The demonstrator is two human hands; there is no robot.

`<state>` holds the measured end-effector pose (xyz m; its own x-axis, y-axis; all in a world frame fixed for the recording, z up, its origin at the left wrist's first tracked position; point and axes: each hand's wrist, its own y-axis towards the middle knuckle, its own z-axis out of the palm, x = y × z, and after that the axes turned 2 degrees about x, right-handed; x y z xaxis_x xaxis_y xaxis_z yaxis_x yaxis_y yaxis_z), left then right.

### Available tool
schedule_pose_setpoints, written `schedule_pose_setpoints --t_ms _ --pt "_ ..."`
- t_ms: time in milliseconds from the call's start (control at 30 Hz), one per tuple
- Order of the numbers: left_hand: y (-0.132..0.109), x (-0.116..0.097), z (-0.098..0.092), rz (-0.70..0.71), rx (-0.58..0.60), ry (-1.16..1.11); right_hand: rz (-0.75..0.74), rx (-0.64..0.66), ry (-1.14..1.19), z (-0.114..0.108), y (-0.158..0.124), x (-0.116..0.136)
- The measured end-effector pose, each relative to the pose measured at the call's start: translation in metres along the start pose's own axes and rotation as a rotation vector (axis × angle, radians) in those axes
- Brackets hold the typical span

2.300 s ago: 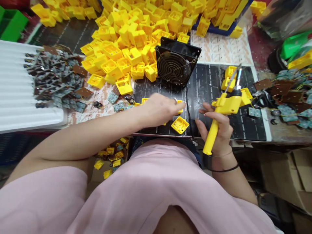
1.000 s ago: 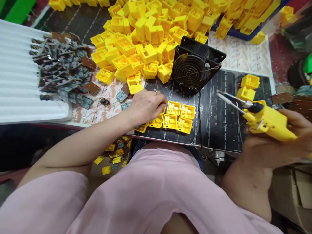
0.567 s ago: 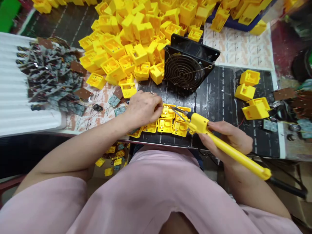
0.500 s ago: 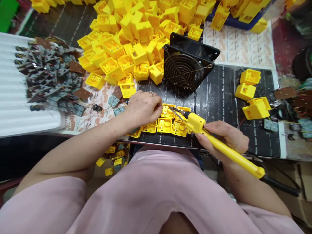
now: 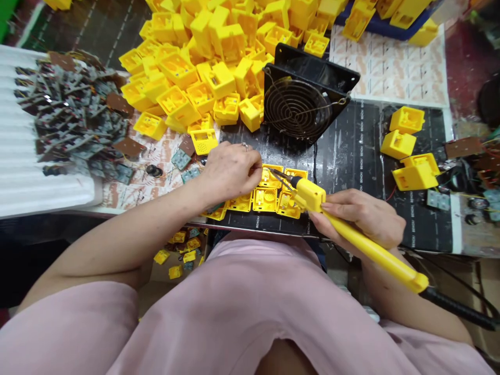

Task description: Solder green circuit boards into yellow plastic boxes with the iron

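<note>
My right hand (image 5: pixel 365 216) grips a yellow soldering iron (image 5: pixel 357 241), with a black cable leaving its rear end. The iron's metal tip and a thin guide beside it reach into an open yellow plastic casing (image 5: pixel 270 177) in the back row. More casings (image 5: pixel 265 200) lie in a close row along the table's front edge, with small metal parts inside them. My left hand (image 5: pixel 233 169) rests over the left part of these rows, fingers curled together near the iron's tip. Whatever the left fingertips pinch is hidden behind the hand.
A black fan (image 5: pixel 302 99) with a wire grille stands just behind the rows. Yellow casings (image 5: pixel 195 67) are heaped at the back. On the left, wired circuit boards (image 5: pixel 78 114) pile up on a white foam tray (image 5: pixel 15 172). Several casings (image 5: pixel 416 172) sit on the right.
The view has shifted slightly. My right hand and the soldering iron have moved only a little, the tip staying at the back-row casing. My left hand keeps its place.
</note>
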<state>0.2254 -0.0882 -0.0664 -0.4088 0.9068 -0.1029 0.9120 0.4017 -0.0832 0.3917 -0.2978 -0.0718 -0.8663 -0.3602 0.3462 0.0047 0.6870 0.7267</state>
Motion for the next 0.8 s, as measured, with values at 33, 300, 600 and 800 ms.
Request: schedule_pose_setpoints --t_ms 33,300,600,800 --pt "0.0 0.0 0.0 -0.007 0.009 0.003 -0.001 0.01 0.001 0.0 0.001 0.0" --pt "0.0 -0.001 -0.002 -0.016 0.026 0.032 0.135 -0.01 -0.012 -0.013 -0.002 0.001" --pt "-0.003 -0.008 -0.012 -0.009 0.083 0.149 0.222 -0.065 -0.034 -0.009 -0.018 0.0" --pt "-0.011 0.006 -0.009 0.067 -0.035 -0.011 0.218 -0.123 0.101 -0.009 -0.025 0.002"
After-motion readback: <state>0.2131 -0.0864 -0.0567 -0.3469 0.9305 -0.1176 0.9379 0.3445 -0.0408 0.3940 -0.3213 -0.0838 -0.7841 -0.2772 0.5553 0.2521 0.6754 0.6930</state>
